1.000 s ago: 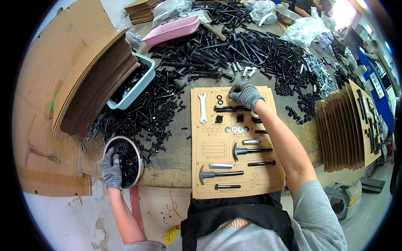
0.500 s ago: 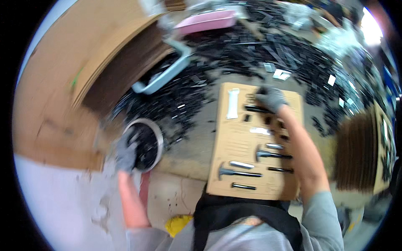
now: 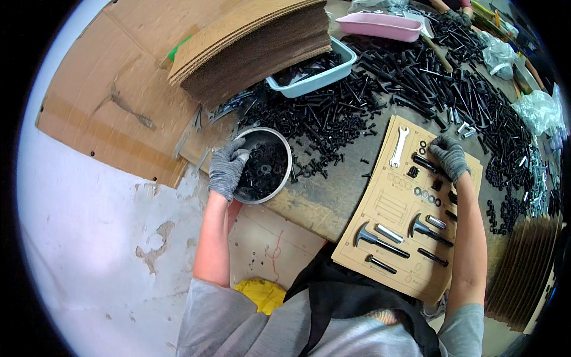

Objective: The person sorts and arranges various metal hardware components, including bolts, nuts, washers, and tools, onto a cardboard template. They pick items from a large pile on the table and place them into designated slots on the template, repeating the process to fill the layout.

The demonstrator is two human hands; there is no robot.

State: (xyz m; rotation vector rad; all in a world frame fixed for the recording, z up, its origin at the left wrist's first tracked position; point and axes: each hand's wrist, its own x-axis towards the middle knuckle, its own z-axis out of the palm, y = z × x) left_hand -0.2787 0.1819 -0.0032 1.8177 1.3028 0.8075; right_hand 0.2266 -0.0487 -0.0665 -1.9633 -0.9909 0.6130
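Right of centre, 2 round black rings (image 3: 423, 147) lie just left of our grey-gloved right hand (image 3: 447, 154), in near-upright row; our grey-gloved left hand (image 3: 227, 172) is at the round metal bowl (image 3: 289, 162), left of centre. Both hands' grip we cannot tell.

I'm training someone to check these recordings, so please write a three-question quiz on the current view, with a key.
1. Which hand is at the round bowl: A) right; B) left; C) neither?
2. True or false: the pink tray and the light-blue tray stand apart.
3. What tool lies near the upper-left corner of the brown card?

Key:
1. B, the left hand.
2. True.
3. A silver wrench.
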